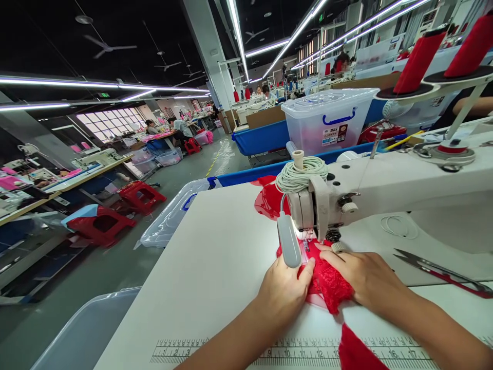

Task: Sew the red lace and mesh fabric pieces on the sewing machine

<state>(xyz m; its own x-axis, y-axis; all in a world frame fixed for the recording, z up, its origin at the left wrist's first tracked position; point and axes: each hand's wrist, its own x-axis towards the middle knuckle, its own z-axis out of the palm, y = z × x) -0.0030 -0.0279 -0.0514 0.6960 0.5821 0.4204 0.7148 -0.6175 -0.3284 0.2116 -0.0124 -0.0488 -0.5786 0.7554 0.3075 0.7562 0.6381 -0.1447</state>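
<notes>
Red lace fabric lies bunched on the white table under the needle area of a white sewing machine. On its left side, my left hand has its thumb pressed on the fabric; the other fingertips are partly hidden behind a small grey lamp. My right hand grips the right side of the same fabric, fingers reaching close to the presser foot. A separate red piece of cloth shows at the table's front edge. Behind the machine head is shiny red material.
Black-bladed thread snips with red handles rest right of my right hand. A printed ruler runs along the front edge. Red thread cones stand above the machine. A clear lidded box is behind; plastic bins flank the table's left.
</notes>
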